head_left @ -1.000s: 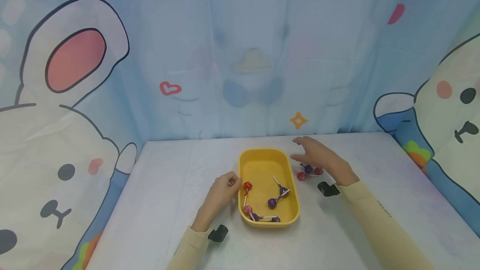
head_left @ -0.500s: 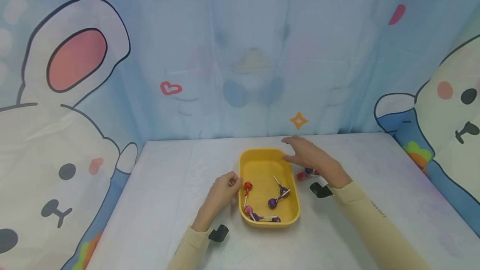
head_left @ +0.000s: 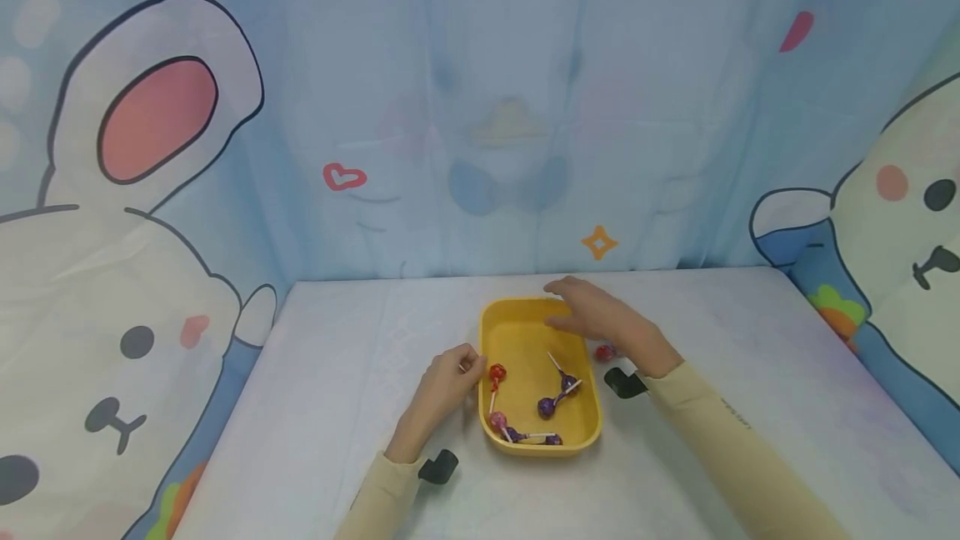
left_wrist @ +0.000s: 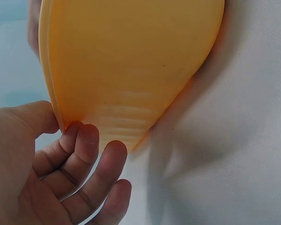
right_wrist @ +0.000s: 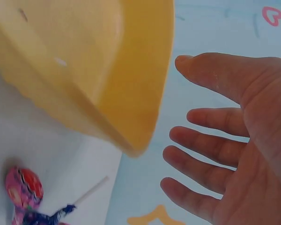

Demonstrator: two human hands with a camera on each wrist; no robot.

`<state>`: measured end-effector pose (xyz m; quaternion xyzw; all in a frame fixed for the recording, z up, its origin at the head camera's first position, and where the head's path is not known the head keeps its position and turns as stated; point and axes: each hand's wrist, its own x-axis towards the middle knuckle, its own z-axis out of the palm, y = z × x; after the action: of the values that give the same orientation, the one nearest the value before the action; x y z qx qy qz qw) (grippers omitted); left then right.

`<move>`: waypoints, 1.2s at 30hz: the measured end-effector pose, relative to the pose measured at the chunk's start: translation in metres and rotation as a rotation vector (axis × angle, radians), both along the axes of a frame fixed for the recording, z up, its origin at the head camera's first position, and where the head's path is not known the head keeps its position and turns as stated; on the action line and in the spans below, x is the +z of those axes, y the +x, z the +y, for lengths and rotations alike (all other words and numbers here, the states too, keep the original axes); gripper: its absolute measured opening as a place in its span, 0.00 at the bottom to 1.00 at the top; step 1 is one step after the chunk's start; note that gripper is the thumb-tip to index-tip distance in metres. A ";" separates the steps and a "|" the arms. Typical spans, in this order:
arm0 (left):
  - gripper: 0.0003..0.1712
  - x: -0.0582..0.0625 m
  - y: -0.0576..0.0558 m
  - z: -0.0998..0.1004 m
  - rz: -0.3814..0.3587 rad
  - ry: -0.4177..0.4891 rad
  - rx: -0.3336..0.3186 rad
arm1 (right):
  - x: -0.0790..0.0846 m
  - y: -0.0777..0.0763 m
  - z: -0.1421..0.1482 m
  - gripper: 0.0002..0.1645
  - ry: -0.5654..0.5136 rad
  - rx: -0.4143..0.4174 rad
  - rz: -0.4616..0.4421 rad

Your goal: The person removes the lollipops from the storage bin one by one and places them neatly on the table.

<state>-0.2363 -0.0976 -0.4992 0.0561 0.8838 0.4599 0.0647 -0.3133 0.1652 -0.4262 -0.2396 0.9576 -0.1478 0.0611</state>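
A yellow plastic tray [head_left: 517,332] lies on the table with several lollipops inside: a red one [head_left: 497,372], a pink one [head_left: 498,420] and purple ones [head_left: 547,407] among them. My left hand [head_left: 441,382] pinches the tray's left rim; in the left wrist view the thumb is on one side and the fingertips [left_wrist: 88,136] on the other. My right hand [head_left: 607,319] hovers at the tray's far right corner, its fingers extended and holding nothing. In the right wrist view a gap shows between that hand and the tray wall [right_wrist: 136,79].
To the right of the tray a red lollipop [head_left: 603,352] lies on the white tablecloth [head_left: 375,357], partly under my right forearm. The right wrist view shows a pink-and-red lollipop [right_wrist: 25,187] beside a dark blue wrapper [right_wrist: 44,218]. A printed curtain [head_left: 495,40] hangs behind the table.
My right hand has moved left, from above the loose lollipops to the tray's far right corner, and now covers part of them. My left hand and the tray have stayed in place.
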 end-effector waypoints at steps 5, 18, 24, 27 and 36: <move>0.12 -0.001 -0.001 0.000 0.000 -0.006 0.000 | -0.005 0.001 -0.012 0.34 -0.013 0.032 -0.027; 0.13 -0.001 -0.001 -0.001 -0.009 -0.004 -0.009 | -0.012 0.022 -0.051 0.30 0.063 0.056 -0.147; 0.13 0.000 -0.001 -0.001 -0.001 -0.007 -0.010 | -0.020 0.028 -0.068 0.25 0.129 0.123 -0.139; 0.12 0.000 -0.001 -0.001 0.000 -0.008 -0.011 | -0.023 0.031 -0.074 0.22 0.171 0.160 -0.122; 0.12 0.001 -0.001 -0.001 0.000 -0.007 -0.007 | -0.032 0.032 -0.086 0.20 0.211 0.206 -0.140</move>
<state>-0.2372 -0.0981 -0.4984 0.0591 0.8853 0.4565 0.0664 -0.2811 0.0788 -0.4578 -0.3177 0.9316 -0.0556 0.1675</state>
